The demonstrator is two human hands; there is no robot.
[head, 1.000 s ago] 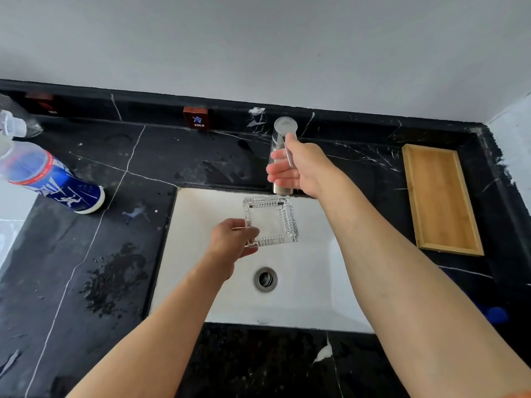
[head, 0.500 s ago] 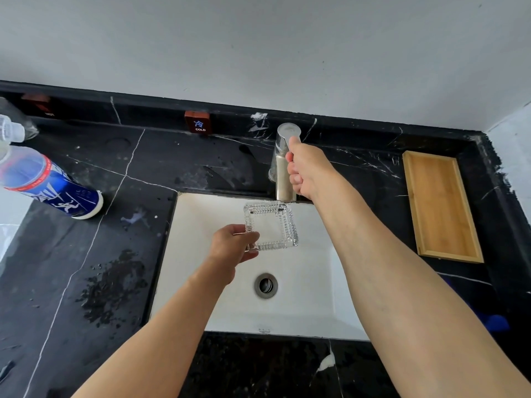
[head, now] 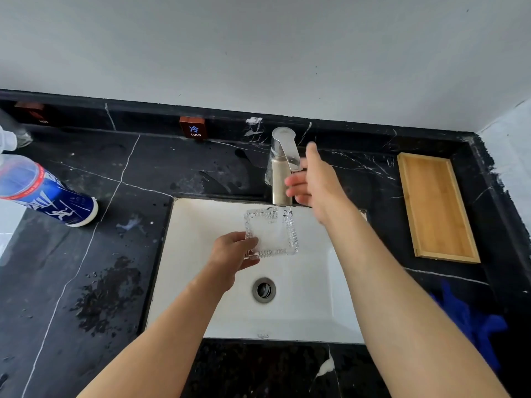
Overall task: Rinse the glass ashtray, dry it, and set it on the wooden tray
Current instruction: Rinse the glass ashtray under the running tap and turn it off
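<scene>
Gripping the ashtray (head: pixel 271 232) by its near-left corner, your left hand (head: pixel 234 255) holds it over the sink (head: pixel 301 311); your right hand (head: pixel 314 179) hangs spread wide beside the tap (head: pixel 283 165).

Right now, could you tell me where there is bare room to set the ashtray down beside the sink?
The wooden tray right of the faucet is bare. Bare counter also lies between the cold label and the sink rim. The left is crowded by the spray bottle and wet splashes; a blue cloth fills the near right.
</scene>
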